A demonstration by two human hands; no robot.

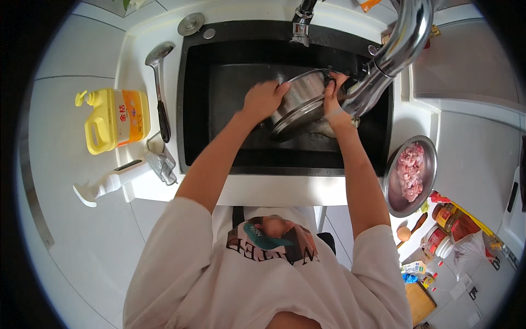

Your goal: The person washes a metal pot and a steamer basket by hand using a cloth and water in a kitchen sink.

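Note:
Both of my hands hold a stainless steel pot (306,88) tilted on its side inside the black sink (234,94). My left hand (265,98) grips its left rim, with the thumb on the metal. On the far right side, my right hand (335,96) holds the pot near a dark part that looks like a handle. A small splash of water shows beside the rim. Under the pot and my right wrist lies a pale, mottled thing (326,128), mostly hidden, so I cannot tell what it is. A chrome faucet (302,26) stands at the sink's back edge.
A thick chrome pipe (390,57) slants close above my right hand. Left of the sink are a ladle (157,82), a yellow detergent jug (117,119), a white spray bottle (115,181) and a grey cloth (162,162). At right sit a metal bowl (390,193) of raw meat (411,172) and an egg (404,233).

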